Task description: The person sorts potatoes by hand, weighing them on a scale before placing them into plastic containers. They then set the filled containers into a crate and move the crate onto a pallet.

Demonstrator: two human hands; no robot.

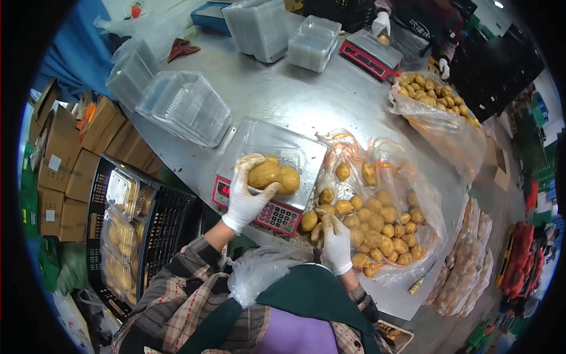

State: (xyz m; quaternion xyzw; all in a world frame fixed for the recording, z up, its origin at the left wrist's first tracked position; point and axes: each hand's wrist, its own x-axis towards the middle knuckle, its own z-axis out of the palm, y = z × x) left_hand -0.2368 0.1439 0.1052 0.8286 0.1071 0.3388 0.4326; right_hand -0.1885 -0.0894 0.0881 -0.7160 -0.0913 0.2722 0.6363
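My left hand (247,197), in a white glove with soiled fingertips, is closed round a potato (263,174) over a clear plastic tray (259,140). More potatoes sit against it in the tray. Under the tray is a scale (312,150) with a red keypad and a lit display, partly covered by my hand. My right hand (336,245), also gloved, is at the near left edge of a potato pile (383,230) spread on an opened clear bag. Its dirty fingers curl around a dark potato (317,236), partly hidden by the glove.
Stacked clear trays (186,109) stand at the left and back of the metal table (271,88). A black crate (150,236) at my left holds packed trays. Across the table, another person's gloved hand (381,25) holds a potato above a second scale (371,53), near a full bag (436,121).
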